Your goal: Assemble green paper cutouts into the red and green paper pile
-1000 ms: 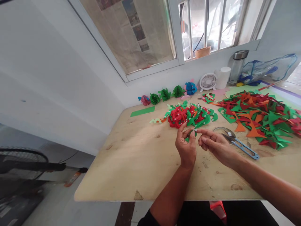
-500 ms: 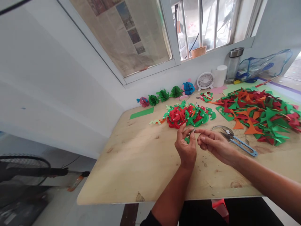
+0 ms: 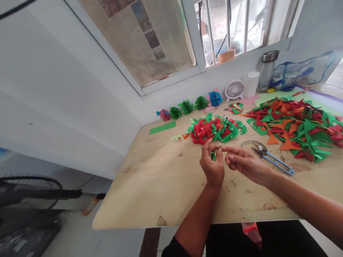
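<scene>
My left hand (image 3: 213, 166) pinches a small green paper piece (image 3: 213, 156) between thumb and fingers, over the middle of the table. Most of that piece is hidden behind the fingers. From the right, the stretched index finger of my right hand (image 3: 242, 160) touches the piece at the left thumb tip. The other right fingers are curled in with the thumb against them, and whether anything is inside them is hidden. Just beyond my hands lies a heap of red and green curved paper pieces (image 3: 202, 131), several with small white patches. Beside my right hand are thread snips (image 3: 278, 165) with blue handles.
A big pile of red, orange and green paper scraps (image 3: 288, 125) covers the right side. Folded paper figures (image 3: 186, 106) line the wall, next to a small white fan (image 3: 234, 90) and a glass bottle (image 3: 266, 71). A green paper strip (image 3: 162, 127) lies back left.
A small pale spot at my right index fingertip no longer shows; the fingertip now lies against the green paper piece. My hands have barely moved, and the view has shifted slightly.
</scene>
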`<state>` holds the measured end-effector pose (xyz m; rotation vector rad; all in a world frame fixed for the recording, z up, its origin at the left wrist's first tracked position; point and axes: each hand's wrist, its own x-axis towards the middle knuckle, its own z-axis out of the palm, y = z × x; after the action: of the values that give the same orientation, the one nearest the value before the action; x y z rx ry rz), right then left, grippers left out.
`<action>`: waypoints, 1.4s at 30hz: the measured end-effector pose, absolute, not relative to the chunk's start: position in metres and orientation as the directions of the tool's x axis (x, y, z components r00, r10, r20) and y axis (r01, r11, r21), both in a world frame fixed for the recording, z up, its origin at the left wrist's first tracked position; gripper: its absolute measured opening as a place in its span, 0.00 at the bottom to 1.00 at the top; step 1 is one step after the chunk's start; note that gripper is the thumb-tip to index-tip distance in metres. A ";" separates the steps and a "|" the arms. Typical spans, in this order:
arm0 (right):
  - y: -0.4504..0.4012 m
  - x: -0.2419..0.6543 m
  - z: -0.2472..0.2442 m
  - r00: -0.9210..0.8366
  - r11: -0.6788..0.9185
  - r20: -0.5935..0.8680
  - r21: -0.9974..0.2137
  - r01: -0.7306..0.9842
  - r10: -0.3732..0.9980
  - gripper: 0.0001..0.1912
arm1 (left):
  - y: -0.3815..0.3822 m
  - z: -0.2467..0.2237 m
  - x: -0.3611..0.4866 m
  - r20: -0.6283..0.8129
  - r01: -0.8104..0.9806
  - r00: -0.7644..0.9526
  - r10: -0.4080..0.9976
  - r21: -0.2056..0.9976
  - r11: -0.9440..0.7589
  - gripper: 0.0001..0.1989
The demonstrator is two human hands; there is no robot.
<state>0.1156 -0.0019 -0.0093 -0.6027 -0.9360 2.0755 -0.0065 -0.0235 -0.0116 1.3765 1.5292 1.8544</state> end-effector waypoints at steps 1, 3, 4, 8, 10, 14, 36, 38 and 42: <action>-0.002 0.116 -0.010 -0.596 -0.443 -0.109 -0.776 -0.449 0.795 0.17 | -0.024 -0.011 -0.007 0.450 0.301 -0.456 0.768 0.890 -0.343 0.18; -0.001 0.117 -0.010 -0.601 -0.457 -0.119 -0.769 -0.448 0.790 0.17 | -0.024 -0.011 -0.007 0.467 0.324 -0.457 0.757 0.880 -0.347 0.18; -0.001 0.117 -0.010 -0.604 -0.463 -0.123 -0.764 -0.448 0.787 0.17 | -0.024 -0.010 -0.008 0.475 0.331 -0.456 0.753 0.876 -0.352 0.18; -0.001 0.117 -0.010 -0.612 -0.489 -0.146 -0.752 -0.441 0.777 0.17 | -0.025 -0.009 -0.007 0.476 0.313 -0.470 0.744 0.877 -0.364 0.17; -0.002 0.117 -0.009 -0.613 -0.491 -0.158 -0.760 -0.425 0.774 0.18 | -0.025 -0.008 -0.007 0.451 0.282 -0.478 0.754 0.891 -0.355 0.17; -0.001 0.115 -0.009 -0.580 -0.432 -0.165 -0.828 -0.358 0.797 0.21 | -0.023 -0.007 -0.007 0.344 0.136 -0.505 0.791 0.938 -0.320 0.20; 0.005 0.117 -0.011 -0.254 0.208 0.141 -0.942 0.262 0.957 0.17 | -0.023 0.001 -0.002 -0.084 -0.492 -0.318 0.944 0.866 -0.089 0.28; 0.005 0.117 -0.010 -0.241 0.195 0.136 -0.952 0.236 0.961 0.18 | -0.022 0.000 -0.003 -0.079 -0.483 -0.315 0.946 0.871 -0.088 0.27; 0.006 0.116 -0.011 -0.232 0.190 0.139 -0.959 0.213 0.963 0.18 | -0.022 -0.003 -0.003 -0.064 -0.463 -0.315 0.947 0.881 -0.095 0.25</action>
<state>0.1164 0.0058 -0.0113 -1.1391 -1.6190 1.1160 -0.0033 -0.0218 -0.0031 0.6706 1.0421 1.6469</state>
